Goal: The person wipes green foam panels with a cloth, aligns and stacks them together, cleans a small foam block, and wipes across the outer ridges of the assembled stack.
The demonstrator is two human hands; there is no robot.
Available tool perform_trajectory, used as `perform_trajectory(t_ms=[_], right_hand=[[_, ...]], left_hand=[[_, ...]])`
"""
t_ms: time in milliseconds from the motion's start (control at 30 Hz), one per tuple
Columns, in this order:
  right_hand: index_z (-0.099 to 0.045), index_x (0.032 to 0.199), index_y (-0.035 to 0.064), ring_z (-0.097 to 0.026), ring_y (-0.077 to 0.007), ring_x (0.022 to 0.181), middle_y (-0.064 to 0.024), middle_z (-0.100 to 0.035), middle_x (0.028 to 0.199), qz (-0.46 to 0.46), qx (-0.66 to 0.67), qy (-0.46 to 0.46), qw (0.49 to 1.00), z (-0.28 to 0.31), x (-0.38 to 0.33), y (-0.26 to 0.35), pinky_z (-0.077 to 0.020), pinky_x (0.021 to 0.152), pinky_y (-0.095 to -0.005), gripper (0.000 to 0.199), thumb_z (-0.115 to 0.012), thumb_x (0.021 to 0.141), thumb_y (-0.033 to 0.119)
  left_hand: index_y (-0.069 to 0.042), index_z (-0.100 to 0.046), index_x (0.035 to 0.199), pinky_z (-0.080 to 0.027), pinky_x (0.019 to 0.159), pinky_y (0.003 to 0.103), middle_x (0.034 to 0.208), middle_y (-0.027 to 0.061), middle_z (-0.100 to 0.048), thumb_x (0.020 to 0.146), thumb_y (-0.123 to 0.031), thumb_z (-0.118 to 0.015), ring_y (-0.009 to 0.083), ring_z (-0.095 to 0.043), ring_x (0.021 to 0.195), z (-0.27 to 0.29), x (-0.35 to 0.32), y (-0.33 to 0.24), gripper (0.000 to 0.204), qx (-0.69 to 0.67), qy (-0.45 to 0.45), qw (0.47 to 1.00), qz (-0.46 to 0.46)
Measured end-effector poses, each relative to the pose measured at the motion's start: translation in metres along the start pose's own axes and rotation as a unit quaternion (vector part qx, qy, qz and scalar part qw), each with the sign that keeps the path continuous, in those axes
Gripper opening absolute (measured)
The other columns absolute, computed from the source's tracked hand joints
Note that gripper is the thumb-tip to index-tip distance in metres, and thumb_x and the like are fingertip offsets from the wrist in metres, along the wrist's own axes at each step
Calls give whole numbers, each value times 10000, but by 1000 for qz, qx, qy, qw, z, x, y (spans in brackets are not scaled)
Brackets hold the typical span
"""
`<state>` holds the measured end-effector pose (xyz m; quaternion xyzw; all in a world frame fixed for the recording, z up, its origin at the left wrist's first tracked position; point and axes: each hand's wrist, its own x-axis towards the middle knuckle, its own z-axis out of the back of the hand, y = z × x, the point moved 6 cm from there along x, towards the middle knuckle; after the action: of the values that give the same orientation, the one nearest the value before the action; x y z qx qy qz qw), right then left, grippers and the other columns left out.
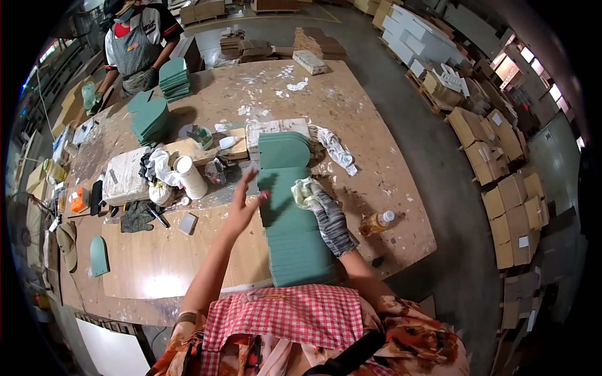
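A row of green round-ended panels (pixel 291 216) lies overlapped in front of me, running from the table's near edge up to a white paint-marked block (pixel 276 128). My right hand (pixel 331 222), in a grey striped knit glove, grips a crumpled pale cloth (pixel 307 193) against the panels' right side. My bare left hand (pixel 243 203) hovers at the row's left edge with fingers spread and nothing in it. To the right of the gloved hand a bottle of amber liquid (pixel 376 223) with a white cap lies tilted or stands leaning in view; I cannot tell which.
White cups (pixel 189 177), a dark glove (pixel 139 216) and a small grey block (pixel 187 223) sit left on the worktable (pixel 382 175). More green panels (pixel 150 120) are stacked at the far left, near a co-worker (pixel 135 47). Cardboard boxes (pixel 511 219) line the right side.
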<state>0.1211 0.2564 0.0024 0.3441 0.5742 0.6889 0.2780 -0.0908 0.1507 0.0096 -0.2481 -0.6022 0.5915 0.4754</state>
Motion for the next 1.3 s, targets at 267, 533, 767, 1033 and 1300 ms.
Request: perform_trajectory(t_ms=[267,533,767,1033,1300], right_hand=[[-329,1447,72,-168,-315,1441,-161,-236,1537,112,-465,167,862,-78,1,-13,-151,1145,-486,545,-391,948,281],[-372,1392,11,-222,-315,1415,-208,-275,1497,143,-605,159,767,-110,6,10,-176,1145,-459,502,-416,951,247],[-317,1427,-16,-262,-359,1394,-234,-217,1519,50,-345,85,933,-39,7,-20,-238,1142,-371,485,-366,961,108],[-429,1366,40,-255,-345,1400,-203,-313,1485,121,-510,129,842,-68,17,-13,-219,1136,-469,480,-436,950,279],[-403,1382,59,-315,-333,1363,-207,-321,1471,159,-585,153,780,-102,16,-5,-227,1122,-453,477,-409,947,253]], left_hand=[[-49,-490,1329,-306,1038,274,1303,47,-483,1009,-157,-434,147,-421,1199,-19,43,89,343,-65,-44,996,51],[-52,-578,1216,-353,913,233,1103,21,-484,983,-54,-424,115,-454,961,-18,41,90,279,-113,-79,989,46],[-41,-571,1229,-325,956,250,1136,38,-496,978,-55,-410,130,-442,1009,-16,43,84,298,-42,-83,996,17],[-47,-557,1246,-329,942,234,1119,26,-491,985,-66,-409,115,-441,998,-17,43,88,301,-25,-86,996,-2],[-66,-579,1221,-382,834,220,1011,10,-455,987,-64,-417,95,-434,868,-17,43,98,285,-85,-90,992,18]])
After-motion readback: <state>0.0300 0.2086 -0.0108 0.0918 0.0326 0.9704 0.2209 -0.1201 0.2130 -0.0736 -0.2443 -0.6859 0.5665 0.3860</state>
